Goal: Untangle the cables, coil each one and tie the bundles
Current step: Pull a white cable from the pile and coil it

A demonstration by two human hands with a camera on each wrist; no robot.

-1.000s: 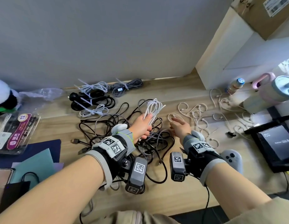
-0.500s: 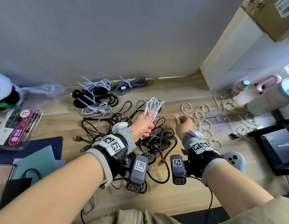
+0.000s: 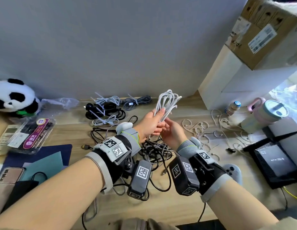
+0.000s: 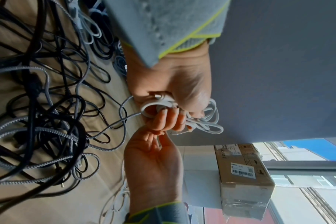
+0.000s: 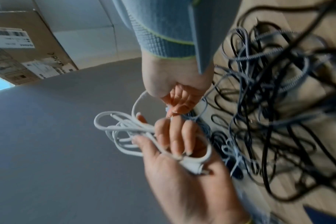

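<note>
My left hand [image 3: 152, 120] grips a coiled white cable [image 3: 167, 102] and holds it up above the wooden table [image 3: 78, 130]. Its fingers curl round the loops [image 4: 207, 121], and a white plug lies in the palm [image 5: 194, 168]. My right hand [image 3: 169, 131] is just under the left one and pinches a thin white tie [image 5: 168, 112] between its fingertips, close to the coil [image 5: 121, 128]. Below both hands lies a tangle of black and grey braided cables [image 3: 154, 151]. Several tied bundles [image 3: 108, 100] lie by the wall.
Loose pale ties [image 3: 197, 128] are scattered to the right. Beyond them are a small bottle [image 3: 233, 107], a tumbler [image 3: 267, 115], a black router [image 3: 275, 161] and a grey game controller [image 3: 232, 171]. At the left are a panda toy [image 3: 11, 95], a plastic package [image 3: 33, 133] and a phone [image 3: 8, 175].
My left hand has lifted the white coil from the tangle into the air. My right hand picked a tie from the table, closed on it and came up beside the coil.
</note>
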